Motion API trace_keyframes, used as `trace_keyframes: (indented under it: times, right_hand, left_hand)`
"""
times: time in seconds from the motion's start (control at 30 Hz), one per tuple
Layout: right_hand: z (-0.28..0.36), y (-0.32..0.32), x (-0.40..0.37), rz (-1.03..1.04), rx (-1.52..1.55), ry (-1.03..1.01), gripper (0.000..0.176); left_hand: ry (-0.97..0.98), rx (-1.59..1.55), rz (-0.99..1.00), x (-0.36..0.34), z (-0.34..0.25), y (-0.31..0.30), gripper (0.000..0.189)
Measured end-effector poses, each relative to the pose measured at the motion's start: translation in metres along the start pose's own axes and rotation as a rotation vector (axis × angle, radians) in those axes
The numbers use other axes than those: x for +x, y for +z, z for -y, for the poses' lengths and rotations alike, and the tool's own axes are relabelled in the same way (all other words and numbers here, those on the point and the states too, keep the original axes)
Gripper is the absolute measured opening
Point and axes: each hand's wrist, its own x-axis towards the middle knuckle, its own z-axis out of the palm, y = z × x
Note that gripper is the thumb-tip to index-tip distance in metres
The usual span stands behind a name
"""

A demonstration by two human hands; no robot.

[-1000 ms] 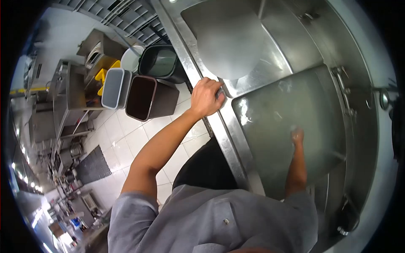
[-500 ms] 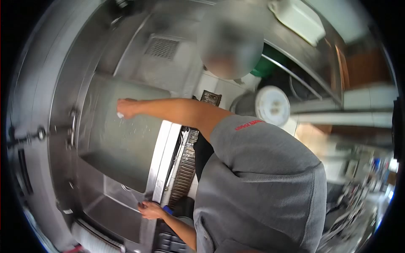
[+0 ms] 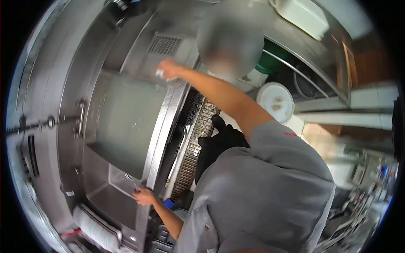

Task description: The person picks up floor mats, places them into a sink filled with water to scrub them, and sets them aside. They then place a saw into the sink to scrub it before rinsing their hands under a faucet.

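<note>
My right hand (image 3: 169,69) is closed above the far corner of the water-filled sink basin (image 3: 168,99). A small white piece (image 3: 159,73) shows between its fingers, too blurred to identify. Cloudy water (image 3: 128,118) fills the basin below and to the side. My left hand (image 3: 144,196) has its fingers curled at the front rim of the sink, beside the second basin (image 3: 103,189). Something thin and shiny seems to stick out from those fingers, but I cannot make out what it is.
A wall tap (image 3: 80,120) stands behind the basins. Stacked white plates (image 3: 97,230) sit past the second basin. A slotted floor drain (image 3: 185,173) runs along the sink front. Behind are a white round bucket (image 3: 275,102) and a white tub (image 3: 301,17) on a steel counter.
My right hand has moved from over the water to the basin's far corner, nearer the front rim, still with the white piece. My left hand stays by the rim.
</note>
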Motion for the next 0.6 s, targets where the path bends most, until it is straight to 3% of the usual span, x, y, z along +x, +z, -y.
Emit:
trace_keyframes:
  times: [0.13, 0.17, 0.23, 0.33, 0.43, 0.47, 0.53, 0.6]
  right_hand:
    - [-0.015, -0.039, 0.020, 0.038, -0.124, 0.031, 0.032]
    - [-0.015, -0.050, 0.026, 0.030, -0.237, 0.079, 0.033]
    - [-0.015, -0.065, 0.037, 0.009, -0.161, 0.138, 0.037]
    - [-0.009, -0.051, 0.057, 0.115, -0.213, 0.016, 0.035]
    - [0.020, 0.006, 0.077, 0.250, -0.251, -0.169, 0.034]
    - [0.037, 0.036, 0.082, 0.295, -0.234, -0.214, 0.034]
    - [0.064, 0.093, 0.092, 0.526, -0.216, -0.256, 0.028]
    - [0.080, 0.156, 0.104, 0.615, -0.222, -0.353, 0.026]
  left_hand:
    - [0.118, -0.011, -0.107, -0.001, 0.012, 0.011, 0.035]
    - [0.109, -0.019, -0.102, 0.000, 0.012, 0.011, 0.035]
    - [0.061, -0.025, -0.083, -0.001, 0.012, 0.013, 0.035]
    - [0.033, -0.046, -0.099, -0.007, 0.001, 0.006, 0.037]
    - [-0.045, -0.130, -0.056, -0.012, -0.011, -0.009, 0.037]
    - [-0.043, -0.132, -0.150, -0.011, -0.006, 0.001, 0.034]
    - [-0.060, -0.191, -0.140, -0.012, -0.012, -0.011, 0.031]
    - [-0.101, -0.218, -0.111, -0.010, -0.013, -0.012, 0.031]
